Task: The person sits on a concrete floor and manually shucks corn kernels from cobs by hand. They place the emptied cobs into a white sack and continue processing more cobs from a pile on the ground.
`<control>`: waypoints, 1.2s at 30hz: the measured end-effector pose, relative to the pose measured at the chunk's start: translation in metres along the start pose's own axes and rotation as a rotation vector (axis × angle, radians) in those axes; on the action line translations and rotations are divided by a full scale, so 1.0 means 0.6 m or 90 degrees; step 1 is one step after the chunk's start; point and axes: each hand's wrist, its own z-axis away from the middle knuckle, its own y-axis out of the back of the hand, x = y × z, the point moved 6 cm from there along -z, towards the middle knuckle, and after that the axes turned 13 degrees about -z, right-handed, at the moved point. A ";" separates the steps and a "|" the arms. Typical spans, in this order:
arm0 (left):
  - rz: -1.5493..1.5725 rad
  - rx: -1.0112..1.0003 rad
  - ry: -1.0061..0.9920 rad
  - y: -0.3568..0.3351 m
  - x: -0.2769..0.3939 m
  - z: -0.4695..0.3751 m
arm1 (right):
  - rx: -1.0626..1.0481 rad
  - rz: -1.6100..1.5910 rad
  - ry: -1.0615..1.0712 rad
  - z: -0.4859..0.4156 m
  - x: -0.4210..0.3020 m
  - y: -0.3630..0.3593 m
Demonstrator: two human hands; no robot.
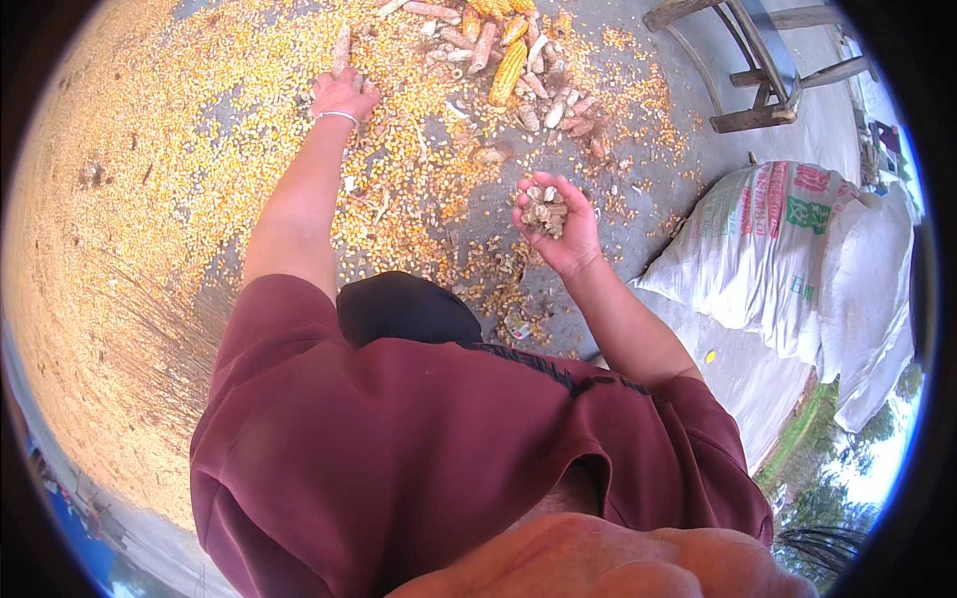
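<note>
My left hand (pixel 345 96), with a pale band at its wrist, reaches palm down over loose corn kernels (pixel 284 134) spread on the ground. Its fingers touch the near end of a stripped corn cob (pixel 342 51), and whether they grip it cannot be told. A smaller bit shows between the fingers. In my right hand (pixel 564 232), turned palm up with curled fingers, lies a handful of short broken cob pieces (pixel 545 214). Beyond it is a heap of stripped cobs (pixel 484 46) and husk bits, among them a yellow ear of corn (pixel 509 72).
A wooden stool (pixel 759 60) is at the upper right. Below it rests a full white woven sack (pixel 748 247) bearing printed writing. Dry broom-like twigs (pixel 168 329) lie over the kernels at left. A small yellow disc (pixel 709 356) is on the concrete.
</note>
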 end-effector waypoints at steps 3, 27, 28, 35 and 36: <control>0.088 0.046 0.025 0.010 -0.017 -0.004 | -0.006 -0.014 0.015 0.023 -0.019 -0.009; 0.836 -0.106 -0.512 0.474 0.277 0.362 | -0.266 -0.082 1.014 0.773 -0.783 -0.204; 0.821 -0.115 -0.592 0.512 0.318 0.395 | -0.220 0.014 1.035 0.791 -0.824 -0.191; 0.775 -0.204 -0.986 0.739 0.600 0.614 | 0.442 0.701 1.288 0.919 -0.836 -0.073; 0.762 -0.217 -0.986 0.761 0.646 0.639 | 0.276 0.783 1.327 0.914 -0.809 -0.088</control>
